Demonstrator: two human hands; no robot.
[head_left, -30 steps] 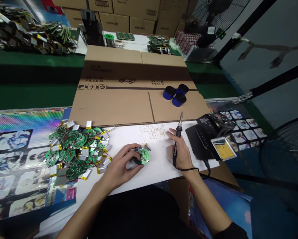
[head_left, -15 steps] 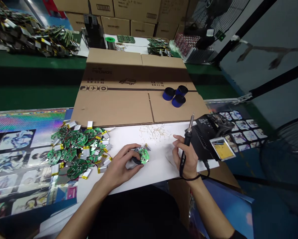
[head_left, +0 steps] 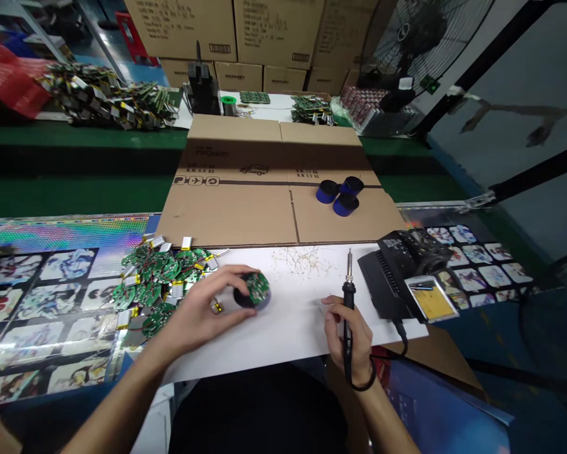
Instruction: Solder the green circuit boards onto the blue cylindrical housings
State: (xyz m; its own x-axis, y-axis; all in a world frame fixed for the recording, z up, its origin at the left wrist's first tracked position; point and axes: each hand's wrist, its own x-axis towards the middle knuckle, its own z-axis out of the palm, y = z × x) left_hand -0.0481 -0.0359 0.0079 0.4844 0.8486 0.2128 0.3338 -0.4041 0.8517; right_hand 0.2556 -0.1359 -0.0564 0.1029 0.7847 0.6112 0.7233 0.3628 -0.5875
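From the head camera, the left hand (head_left: 202, 310) is curled closed over a round green circuit board (head_left: 257, 287), which rests on a dark round object (head_left: 242, 300) on a white sheet (head_left: 283, 340) covering the tabletop. The right hand (head_left: 347, 334), at the board's 4 o'clock, grips one soldering iron (head_left: 348, 296) with its tip upright.

A careless swing of that hot tip could burn the left hand or melt a wire. It could also puncture one of the pouch batteries (head_left: 176, 289) in the pile of wired boards (head_left: 155, 271) at the board's 9 o'clock, too tangled to count. The board could also slip off its round support. Wire clippings (head_left: 302, 261) at 1 o'clock could bridge its contacts.

There are two hands, one soldering station (head_left: 399, 277) and three blue tape rolls (head_left: 337, 194) on flattened cardboard (head_left: 236, 211).
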